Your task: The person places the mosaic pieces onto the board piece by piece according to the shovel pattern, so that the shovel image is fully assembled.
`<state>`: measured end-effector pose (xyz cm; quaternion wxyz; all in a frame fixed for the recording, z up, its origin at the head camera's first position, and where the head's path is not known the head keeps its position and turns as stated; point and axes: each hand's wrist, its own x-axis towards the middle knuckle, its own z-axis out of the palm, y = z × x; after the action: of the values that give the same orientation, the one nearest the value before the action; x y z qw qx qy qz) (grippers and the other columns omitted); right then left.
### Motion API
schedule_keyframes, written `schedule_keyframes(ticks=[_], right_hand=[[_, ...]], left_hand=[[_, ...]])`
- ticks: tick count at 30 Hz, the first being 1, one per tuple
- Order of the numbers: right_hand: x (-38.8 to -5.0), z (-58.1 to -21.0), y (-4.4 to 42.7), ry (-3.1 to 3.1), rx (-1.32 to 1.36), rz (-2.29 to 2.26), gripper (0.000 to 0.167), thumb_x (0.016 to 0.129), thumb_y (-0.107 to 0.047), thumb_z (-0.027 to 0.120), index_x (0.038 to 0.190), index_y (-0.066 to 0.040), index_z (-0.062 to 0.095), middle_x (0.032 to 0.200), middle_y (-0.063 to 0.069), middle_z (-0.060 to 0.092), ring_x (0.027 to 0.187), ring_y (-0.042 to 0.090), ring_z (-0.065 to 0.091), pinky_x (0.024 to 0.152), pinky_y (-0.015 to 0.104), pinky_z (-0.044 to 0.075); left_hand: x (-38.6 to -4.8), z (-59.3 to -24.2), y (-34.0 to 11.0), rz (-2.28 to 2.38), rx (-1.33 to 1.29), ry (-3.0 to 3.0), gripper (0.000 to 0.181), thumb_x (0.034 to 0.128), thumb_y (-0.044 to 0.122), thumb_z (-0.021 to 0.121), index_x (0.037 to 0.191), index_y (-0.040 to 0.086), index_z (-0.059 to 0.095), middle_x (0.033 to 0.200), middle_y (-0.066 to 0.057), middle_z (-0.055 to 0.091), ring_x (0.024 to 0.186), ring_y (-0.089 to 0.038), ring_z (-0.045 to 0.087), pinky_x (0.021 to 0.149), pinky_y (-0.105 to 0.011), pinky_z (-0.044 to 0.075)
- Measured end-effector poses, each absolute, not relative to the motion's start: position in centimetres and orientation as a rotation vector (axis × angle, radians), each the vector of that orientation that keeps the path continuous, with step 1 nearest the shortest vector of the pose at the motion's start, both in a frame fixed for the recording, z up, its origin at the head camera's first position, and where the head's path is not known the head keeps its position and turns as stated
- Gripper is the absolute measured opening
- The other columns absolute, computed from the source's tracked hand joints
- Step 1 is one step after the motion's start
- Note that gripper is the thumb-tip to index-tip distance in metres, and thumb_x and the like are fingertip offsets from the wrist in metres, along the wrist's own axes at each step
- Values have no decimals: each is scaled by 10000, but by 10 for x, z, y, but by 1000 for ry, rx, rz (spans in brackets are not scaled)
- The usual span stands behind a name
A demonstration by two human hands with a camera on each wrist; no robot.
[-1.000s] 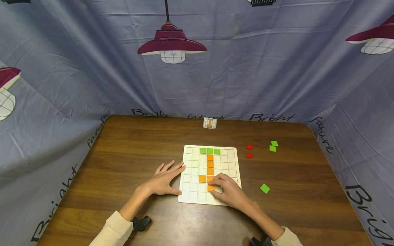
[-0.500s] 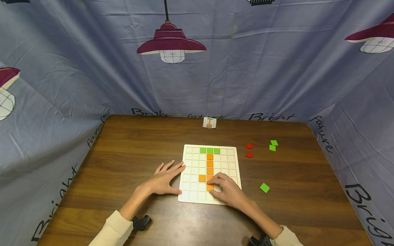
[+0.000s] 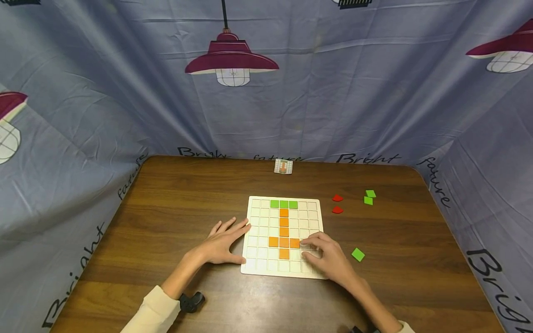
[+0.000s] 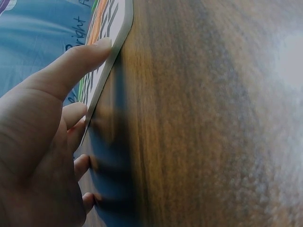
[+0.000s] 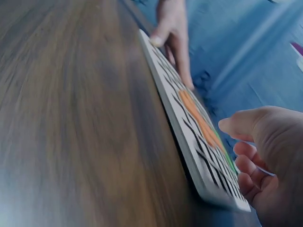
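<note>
Glossy wood table (image 3: 187,189), smooth board (image 3: 262,231), creased cloth (image 3: 333,101)

The surface (image 3: 166,199) is a brown wood-grain top with rounded far corners, showing a patch of reflected light (image 3: 270,296) toward its near middle. Blue-grey fabric (image 3: 354,106) encloses the far side and both flanks, visibly creased and folded, and bears maroon pendant lamps (image 3: 232,59) with white, caged bulbs (image 3: 234,77). Black script lettering (image 3: 368,159), including the word "Bright", follows the cloth's lower part along the far and side edges.

White gridded board (image 3: 274,231), flat, bearing orange tiles (image 3: 284,242) in cross, seemingly flush; green tiles (image 3: 284,204) along far edge.
</note>
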<state>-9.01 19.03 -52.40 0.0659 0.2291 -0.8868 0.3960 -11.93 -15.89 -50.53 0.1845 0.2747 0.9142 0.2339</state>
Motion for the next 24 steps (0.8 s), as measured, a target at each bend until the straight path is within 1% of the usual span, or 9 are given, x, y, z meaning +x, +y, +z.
schedule_keyframes(ticks=[2, 4, 7, 12, 14, 17, 21, 24], right_hand=[[-88, -523, 203, -2674, 637, 1173, 277, 763, -37, 853, 1019, -105, 773, 1022, -74, 640, 785, 119, 559, 651, 260, 490], [-86, -523, 215, -2668, 591, 1157, 282, 765, -17, 846, 1026, -93, 769, 1023, -66, 641, 781, 138, 569, 649, 273, 505], [-82, -523, 234, -2644, 524, 1140, 294, 766, 14, 836, 1038, -73, 763, 1030, -38, 650, 820, 179, 600, 682, 290, 529], [-73, -524, 259, -2617, 391, 1131, 320, 757, 36, 836, 1051, -63, 759, 1053, 5, 658, 870, 219, 607, 699, 248, 529], [-70, -525, 267, -2621, 360, 1123, 319, 762, 35, 834, 1056, -61, 757, 1059, 23, 657, 842, 212, 598, 680, 227, 519], [-64, -527, 277, -2631, 330, 1106, 329, 756, 46, 832, 1062, -47, 751, 1067, 51, 656, 823, 191, 599, 690, 181, 499], [-59, -530, 288, -2647, 282, 1083, 324, 763, 43, 826, 1066, -42, 748, 1073, 54, 660, 862, 158, 602, 737, 111, 456], [-57, -532, 293, -2666, 248, 1068, 321, 775, 20, 827, 1079, -50, 747, 1083, 46, 662, 888, 134, 596, 747, 89, 439]], left_hand=[[-119, -505, -159, 656, 775, 2580, 929, 844, 470, 757, 1593, 178, 293, 1645, -11, 212, 1505, -348, 81, 1146, -629, 8], [-119, -506, -159, 658, 778, 2583, 928, 842, 470, 758, 1592, 175, 298, 1644, -15, 216, 1505, -349, 84, 1145, -631, 10], [-119, -505, -159, 657, 777, 2587, 931, 841, 474, 758, 1592, 176, 297, 1643, -16, 221, 1505, -348, 86, 1146, -630, 9], [-119, -505, -159, 660, 773, 2588, 934, 839, 470, 760, 1593, 176, 293, 1641, -21, 228, 1504, -350, 89, 1146, -629, 11], [-119, -505, -159, 661, 774, 2587, 934, 840, 469, 759, 1594, 176, 292, 1641, -21, 225, 1504, -351, 87, 1146, -629, 11], [-119, -506, -159, 664, 776, 2585, 934, 841, 471, 758, 1594, 177, 291, 1643, -18, 221, 1504, -351, 86, 1145, -630, 10], [-119, -507, -160, 659, 782, 2588, 931, 841, 476, 757, 1593, 179, 295, 1644, -12, 217, 1504, -350, 86, 1145, -631, 11], [-119, -507, -160, 658, 785, 2587, 931, 840, 479, 756, 1592, 179, 296, 1644, -12, 216, 1504, -353, 86, 1145, -632, 11]])
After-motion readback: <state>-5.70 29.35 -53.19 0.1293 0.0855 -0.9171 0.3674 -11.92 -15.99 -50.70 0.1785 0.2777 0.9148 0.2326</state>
